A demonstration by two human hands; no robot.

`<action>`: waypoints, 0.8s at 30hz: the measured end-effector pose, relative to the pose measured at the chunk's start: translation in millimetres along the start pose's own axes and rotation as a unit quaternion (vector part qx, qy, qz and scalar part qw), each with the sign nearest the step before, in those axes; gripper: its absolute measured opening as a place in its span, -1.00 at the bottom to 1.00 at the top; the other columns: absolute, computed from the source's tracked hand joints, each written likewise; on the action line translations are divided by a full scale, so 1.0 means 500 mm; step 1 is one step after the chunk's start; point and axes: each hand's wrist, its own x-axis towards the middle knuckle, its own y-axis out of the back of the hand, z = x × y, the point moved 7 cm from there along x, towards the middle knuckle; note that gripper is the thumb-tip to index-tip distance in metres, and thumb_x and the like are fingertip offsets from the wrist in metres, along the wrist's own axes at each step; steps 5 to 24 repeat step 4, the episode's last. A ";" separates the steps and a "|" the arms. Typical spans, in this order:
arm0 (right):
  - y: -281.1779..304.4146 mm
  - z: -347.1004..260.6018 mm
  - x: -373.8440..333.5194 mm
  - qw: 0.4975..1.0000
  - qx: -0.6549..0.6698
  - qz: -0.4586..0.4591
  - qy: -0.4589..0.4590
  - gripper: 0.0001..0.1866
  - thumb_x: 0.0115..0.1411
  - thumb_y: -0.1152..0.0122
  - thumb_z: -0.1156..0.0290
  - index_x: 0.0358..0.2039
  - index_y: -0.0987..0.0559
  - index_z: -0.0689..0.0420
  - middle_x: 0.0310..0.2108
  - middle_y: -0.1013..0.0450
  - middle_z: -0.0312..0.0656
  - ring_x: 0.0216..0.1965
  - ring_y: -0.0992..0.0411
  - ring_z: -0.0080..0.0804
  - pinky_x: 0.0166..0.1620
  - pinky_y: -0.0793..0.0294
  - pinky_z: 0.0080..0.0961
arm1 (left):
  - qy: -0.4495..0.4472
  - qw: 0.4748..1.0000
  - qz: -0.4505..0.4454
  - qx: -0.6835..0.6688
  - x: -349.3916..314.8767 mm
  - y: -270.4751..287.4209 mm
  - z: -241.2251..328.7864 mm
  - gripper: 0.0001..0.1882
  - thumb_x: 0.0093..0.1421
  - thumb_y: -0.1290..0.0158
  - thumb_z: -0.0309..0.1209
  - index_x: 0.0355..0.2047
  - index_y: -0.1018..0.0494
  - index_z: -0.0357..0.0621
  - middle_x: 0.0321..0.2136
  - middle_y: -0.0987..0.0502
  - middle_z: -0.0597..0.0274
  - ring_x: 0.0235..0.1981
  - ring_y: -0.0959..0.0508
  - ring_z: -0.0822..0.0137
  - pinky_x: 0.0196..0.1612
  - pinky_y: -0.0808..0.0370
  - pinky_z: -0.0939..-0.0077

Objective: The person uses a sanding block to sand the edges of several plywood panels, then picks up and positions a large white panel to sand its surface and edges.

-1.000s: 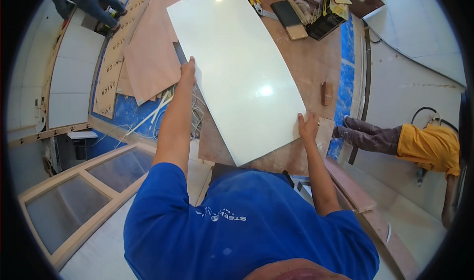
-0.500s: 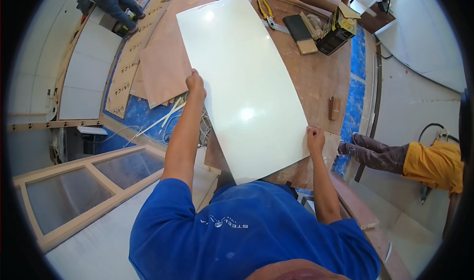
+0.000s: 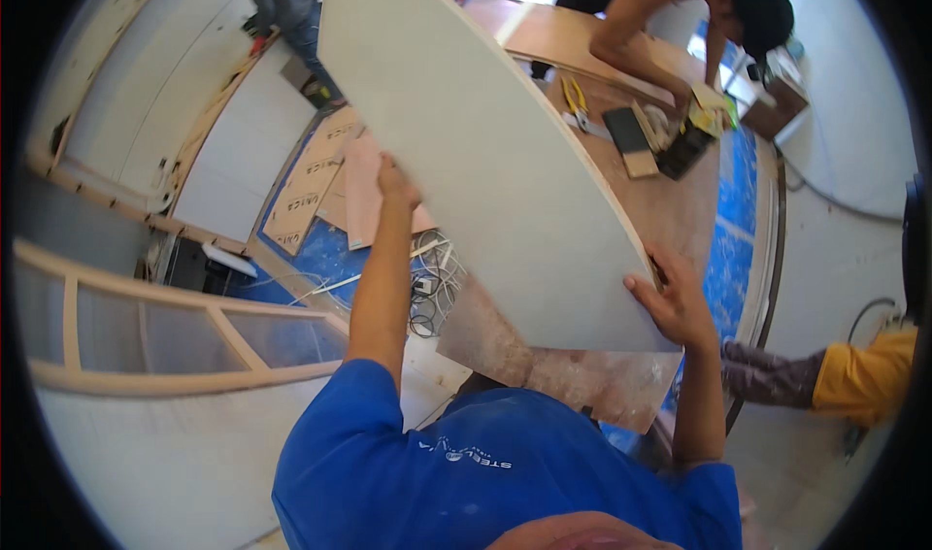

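A long white panel [image 3: 485,171] is held up in front of me, tilted so its right edge is raised and shows its thickness. My left hand [image 3: 398,183] is closed on the panel's left edge, fingers partly behind it. On the lower right edge my right hand [image 3: 675,298] grips, thumb on the white face and fingers round the far side. Beneath the panel lies a brown wooden worktable [image 3: 592,385], partly covered by it.
On the table are yellow-handled pliers [image 3: 575,99], a dark sanding block [image 3: 629,134] and a black box [image 3: 687,150]. A co-worker [image 3: 646,26] leans over its far end. Coiled cables [image 3: 442,283] lie left on the floor. A wooden frame [image 3: 228,336] stands left; a person in yellow [image 3: 864,375] is at right.
The panel has tilted, its right edge rising, and its far end has moved up out of view. My right hand has shifted its grip. The co-worker leans further into view.
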 end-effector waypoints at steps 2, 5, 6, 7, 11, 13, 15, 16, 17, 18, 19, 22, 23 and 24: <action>0.017 -0.131 -0.018 0.992 -0.091 -0.026 0.087 -0.50 0.11 -0.42 0.41 0.08 -0.60 0.25 -0.27 -0.52 -0.06 -0.25 -0.53 -0.23 -0.11 -0.46 -0.41 | -0.034 0.998 -0.041 -0.024 0.005 -0.064 -0.008 -0.28 0.52 0.48 0.14 0.40 -0.22 -0.09 0.35 -0.34 0.00 0.34 -0.34 -0.12 0.38 -0.27 -0.24; 0.007 -0.220 -0.034 0.984 -0.109 -0.055 0.127 -0.47 0.02 -0.42 0.46 0.06 -0.62 0.22 -0.33 -0.48 -0.07 -0.32 -0.51 -0.19 -0.20 -0.46 -0.39 | -0.037 0.998 -0.004 -0.057 0.014 -0.099 -0.034 -0.32 0.53 0.46 0.11 0.36 -0.26 -0.08 0.29 -0.40 0.02 0.30 -0.38 -0.13 0.37 -0.30 -0.20; 0.007 -0.220 -0.034 0.984 -0.109 -0.055 0.127 -0.47 0.02 -0.42 0.46 0.06 -0.62 0.22 -0.33 -0.48 -0.07 -0.32 -0.51 -0.19 -0.20 -0.46 -0.39 | -0.037 0.998 -0.004 -0.057 0.014 -0.099 -0.034 -0.32 0.53 0.46 0.11 0.36 -0.26 -0.08 0.29 -0.40 0.02 0.30 -0.38 -0.13 0.37 -0.30 -0.20; 0.007 -0.220 -0.034 0.984 -0.109 -0.055 0.127 -0.47 0.02 -0.42 0.46 0.06 -0.62 0.22 -0.33 -0.48 -0.07 -0.32 -0.51 -0.19 -0.20 -0.46 -0.39 | -0.037 0.998 -0.004 -0.057 0.014 -0.099 -0.034 -0.32 0.53 0.46 0.11 0.36 -0.26 -0.08 0.29 -0.40 0.02 0.30 -0.38 -0.13 0.37 -0.30 -0.20; 0.007 -0.220 -0.034 0.984 -0.109 -0.055 0.127 -0.47 0.02 -0.42 0.46 0.06 -0.62 0.22 -0.33 -0.48 -0.07 -0.32 -0.51 -0.19 -0.20 -0.46 -0.39 | -0.037 0.998 -0.004 -0.057 0.014 -0.099 -0.034 -0.32 0.53 0.46 0.11 0.36 -0.26 -0.08 0.29 -0.40 0.02 0.30 -0.38 -0.13 0.37 -0.30 -0.20; 0.007 -0.220 -0.034 0.984 -0.109 -0.055 0.127 -0.47 0.02 -0.42 0.46 0.06 -0.62 0.22 -0.33 -0.48 -0.07 -0.32 -0.51 -0.19 -0.20 -0.46 -0.39 | -0.037 0.998 -0.004 -0.057 0.014 -0.099 -0.034 -0.32 0.53 0.46 0.11 0.36 -0.26 -0.08 0.29 -0.40 0.02 0.30 -0.38 -0.13 0.37 -0.30 -0.20; 0.007 -0.220 -0.034 0.984 -0.109 -0.055 0.127 -0.47 0.02 -0.42 0.46 0.06 -0.62 0.22 -0.33 -0.48 -0.07 -0.32 -0.51 -0.19 -0.20 -0.46 -0.39 | -0.037 0.998 -0.004 -0.057 0.014 -0.099 -0.034 -0.32 0.53 0.46 0.11 0.36 -0.26 -0.08 0.29 -0.40 0.02 0.30 -0.38 -0.13 0.37 -0.30 -0.20; 0.007 -0.220 -0.034 0.984 -0.109 -0.055 0.127 -0.47 0.02 -0.42 0.46 0.06 -0.62 0.22 -0.33 -0.48 -0.07 -0.32 -0.51 -0.19 -0.20 -0.46 -0.39 | -0.037 0.998 -0.004 -0.057 0.014 -0.099 -0.034 -0.32 0.53 0.46 0.11 0.36 -0.26 -0.08 0.29 -0.40 0.02 0.30 -0.38 -0.13 0.37 -0.30 -0.20; 0.007 -0.220 -0.034 0.984 -0.109 -0.055 0.127 -0.47 0.02 -0.42 0.46 0.06 -0.62 0.22 -0.33 -0.48 -0.07 -0.32 -0.51 -0.19 -0.20 -0.46 -0.39 | -0.037 0.998 -0.004 -0.057 0.014 -0.099 -0.034 -0.32 0.53 0.46 0.11 0.36 -0.26 -0.08 0.29 -0.40 0.02 0.30 -0.38 -0.13 0.37 -0.30 -0.20; 0.007 -0.220 -0.034 0.984 -0.109 -0.055 0.127 -0.47 0.02 -0.42 0.46 0.06 -0.62 0.22 -0.33 -0.48 -0.07 -0.32 -0.51 -0.19 -0.20 -0.46 -0.39 | -0.037 0.998 -0.004 -0.057 0.014 -0.099 -0.034 -0.32 0.53 0.46 0.11 0.36 -0.26 -0.08 0.29 -0.40 0.02 0.30 -0.38 -0.13 0.37 -0.30 -0.20; 0.007 -0.220 -0.034 0.984 -0.109 -0.055 0.127 -0.47 0.02 -0.42 0.46 0.06 -0.62 0.22 -0.33 -0.48 -0.07 -0.32 -0.51 -0.19 -0.20 -0.46 -0.39 | -0.037 0.998 -0.004 -0.057 0.014 -0.099 -0.034 -0.32 0.53 0.46 0.11 0.36 -0.26 -0.08 0.29 -0.40 0.02 0.30 -0.38 -0.13 0.37 -0.30 -0.20; 0.007 -0.220 -0.034 0.984 -0.109 -0.055 0.127 -0.47 0.02 -0.42 0.46 0.06 -0.62 0.22 -0.33 -0.48 -0.07 -0.32 -0.51 -0.19 -0.20 -0.46 -0.39 | -0.037 0.998 -0.004 -0.057 0.014 -0.099 -0.034 -0.32 0.53 0.46 0.11 0.36 -0.26 -0.08 0.29 -0.40 0.02 0.30 -0.38 -0.13 0.37 -0.30 -0.20; 0.007 -0.220 -0.034 0.984 -0.109 -0.055 0.127 -0.47 0.02 -0.42 0.46 0.06 -0.62 0.22 -0.33 -0.48 -0.07 -0.32 -0.51 -0.19 -0.20 -0.46 -0.39 | -0.037 0.998 -0.004 -0.057 0.014 -0.099 -0.034 -0.32 0.53 0.46 0.11 0.36 -0.26 -0.08 0.29 -0.40 0.02 0.30 -0.38 -0.13 0.37 -0.30 -0.20; 0.007 -0.220 -0.034 0.984 -0.109 -0.055 0.127 -0.47 0.02 -0.42 0.46 0.06 -0.62 0.22 -0.33 -0.48 -0.07 -0.32 -0.51 -0.19 -0.20 -0.46 -0.39 | -0.037 0.998 -0.004 -0.057 0.014 -0.099 -0.034 -0.32 0.53 0.46 0.11 0.36 -0.26 -0.08 0.29 -0.40 0.02 0.30 -0.38 -0.13 0.37 -0.30 -0.20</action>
